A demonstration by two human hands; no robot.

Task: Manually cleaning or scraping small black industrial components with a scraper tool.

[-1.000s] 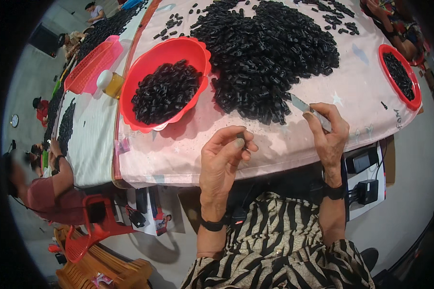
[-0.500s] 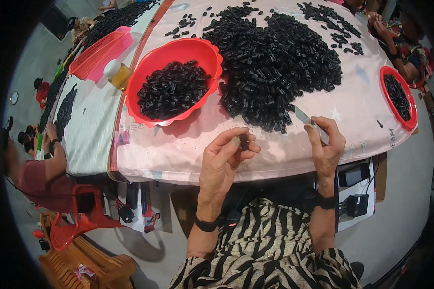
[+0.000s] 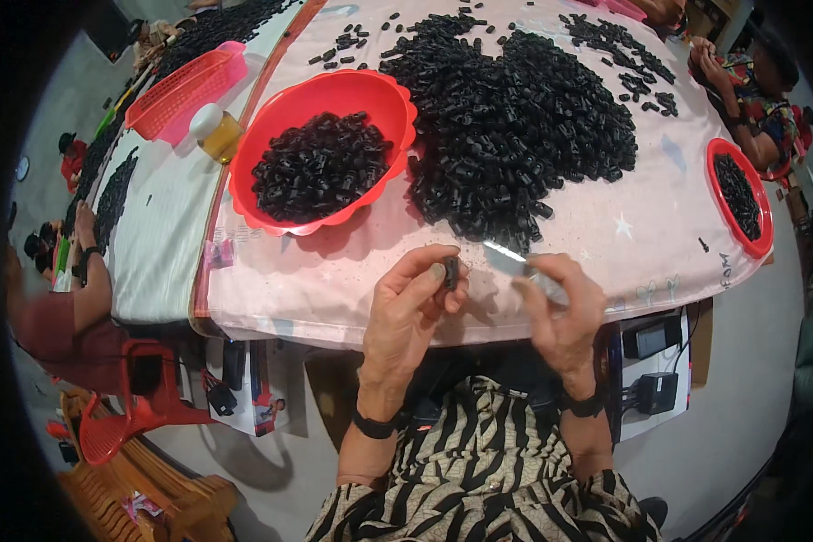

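Both your forearms come up from the bottom edge, each with a dark band at the wrist. Your left hand (image 3: 414, 307) is raised palm-up-ish, thumb and fingertips pinched together around something small. Your right hand (image 3: 565, 312) sits just beside it at about the same height, fingers curled in a closed grip, knuckles facing out. The two hands are near but not touching.
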